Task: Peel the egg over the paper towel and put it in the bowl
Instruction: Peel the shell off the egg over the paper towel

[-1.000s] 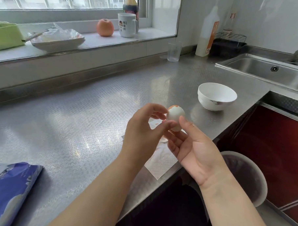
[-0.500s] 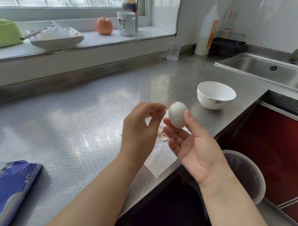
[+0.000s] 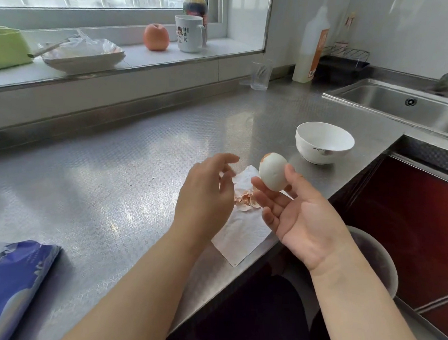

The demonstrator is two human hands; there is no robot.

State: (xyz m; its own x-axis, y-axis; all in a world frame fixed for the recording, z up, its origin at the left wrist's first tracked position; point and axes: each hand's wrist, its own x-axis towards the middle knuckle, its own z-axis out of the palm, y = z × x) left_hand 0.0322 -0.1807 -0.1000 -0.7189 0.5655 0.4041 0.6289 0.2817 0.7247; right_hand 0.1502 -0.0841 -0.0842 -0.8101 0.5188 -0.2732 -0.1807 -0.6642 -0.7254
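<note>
My right hand holds a mostly peeled white egg between thumb and fingertips; a small patch of brown shell remains at its top. My left hand hovers just left of the egg, fingers apart and holding nothing, above the paper towel. Brown shell pieces lie on the towel near the counter's front edge. The white bowl stands on the steel counter to the right of and beyond the egg, with nothing in it.
A steel sink lies at the right. A glass and a white bottle stand at the back. A blue packet lies at the near left. A bin sits below the counter edge. An apple, a mug and a plate rest on the sill.
My left hand has let go of the egg's top and drawn back to the left, fingers spreading. The right hand keeps the egg and has shifted slightly right.
</note>
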